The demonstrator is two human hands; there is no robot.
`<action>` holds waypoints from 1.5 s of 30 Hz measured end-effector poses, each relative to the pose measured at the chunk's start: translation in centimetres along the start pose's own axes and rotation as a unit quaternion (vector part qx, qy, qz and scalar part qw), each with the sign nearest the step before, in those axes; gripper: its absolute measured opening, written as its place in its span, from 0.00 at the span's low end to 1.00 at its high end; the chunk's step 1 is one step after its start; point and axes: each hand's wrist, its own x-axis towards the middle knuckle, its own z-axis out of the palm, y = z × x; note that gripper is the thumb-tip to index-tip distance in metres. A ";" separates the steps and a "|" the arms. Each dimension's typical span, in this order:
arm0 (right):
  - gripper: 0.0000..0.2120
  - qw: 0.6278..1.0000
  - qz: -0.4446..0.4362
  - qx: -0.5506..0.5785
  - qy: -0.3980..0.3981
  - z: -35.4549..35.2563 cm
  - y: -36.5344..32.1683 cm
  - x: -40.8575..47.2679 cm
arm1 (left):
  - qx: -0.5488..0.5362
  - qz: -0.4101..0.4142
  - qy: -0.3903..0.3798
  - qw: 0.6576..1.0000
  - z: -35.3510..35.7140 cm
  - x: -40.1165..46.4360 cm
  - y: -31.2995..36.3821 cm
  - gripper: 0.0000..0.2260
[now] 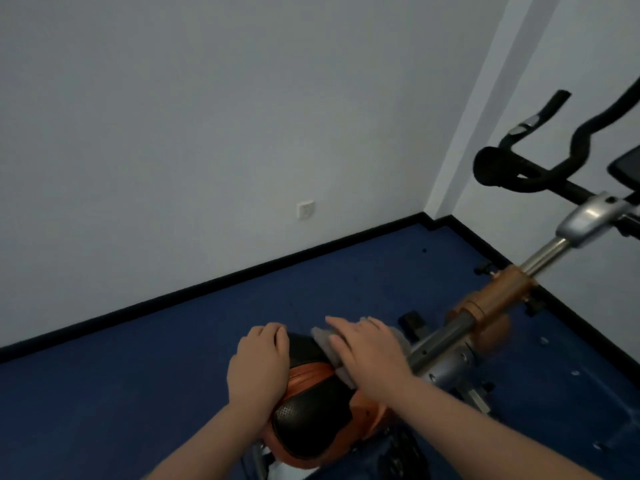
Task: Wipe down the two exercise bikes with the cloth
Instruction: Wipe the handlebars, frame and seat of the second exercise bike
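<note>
Here — cloth (323, 337) under flat right hand (367, 355) — left hand (258, 365) grips saddle (308, 407).

saddle (308, 403): bottom centre, on bike
cloth (323, 337): on saddle nose, under right hand (367, 355)
left hand (259, 362): saddle's left side
handlebars (540, 168): far right

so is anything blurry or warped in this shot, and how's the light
Head view: dim, flat, bluish light with no glare; wide-angle bend curves the black skirting line; motion blur smears the grey cloth under the right hand and the orange frame part; the left hand on the black-and-orange saddle looks sharper.
</note>
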 end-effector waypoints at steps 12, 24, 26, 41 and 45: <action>0.14 0.981 -0.070 -0.173 -0.058 1.7 -3.0 2.8 | -0.099 -0.098 0.084 0.987 1.4 -4.8 1.2 0.24; 0.26 0.973 -0.039 -0.015 -0.228 1.1 -4.5 6.6 | -0.101 -0.147 0.085 0.980 3.0 -10.1 1.2 0.31; 0.25 0.979 -0.087 0.013 -0.184 1.9 -6.4 6.6 | -0.111 -0.160 0.077 0.978 3.1 -10.3 0.9 0.32; 0.19 0.923 -0.275 -0.061 -0.260 2.7 -8.3 8.2 | -0.116 -0.154 0.088 0.977 3.1 -11.2 0.2 0.30; 0.22 0.878 -0.410 -0.006 -0.248 2.2 -6.1 7.4 | -0.109 -0.144 0.079 0.980 2.7 -11.2 -0.1 0.27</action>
